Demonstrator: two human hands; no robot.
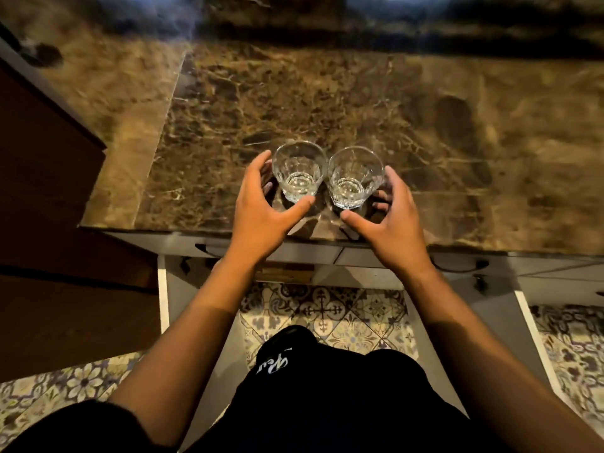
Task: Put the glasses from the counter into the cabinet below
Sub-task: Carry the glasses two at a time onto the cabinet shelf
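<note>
Glasses (327,174) stand touching between left hand (261,207) and right hand (389,220).

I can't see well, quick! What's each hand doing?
Left hand: open, cupped around the left glass.
Right hand: open, cupped around the right glass.

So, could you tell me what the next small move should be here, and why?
Probably close each hand around its glass. The left hand and right hand are open, cupped beside the left glass and right glass, which stand upright, rims nearly touching, on the counter. The cabinet doors below look open.
</note>
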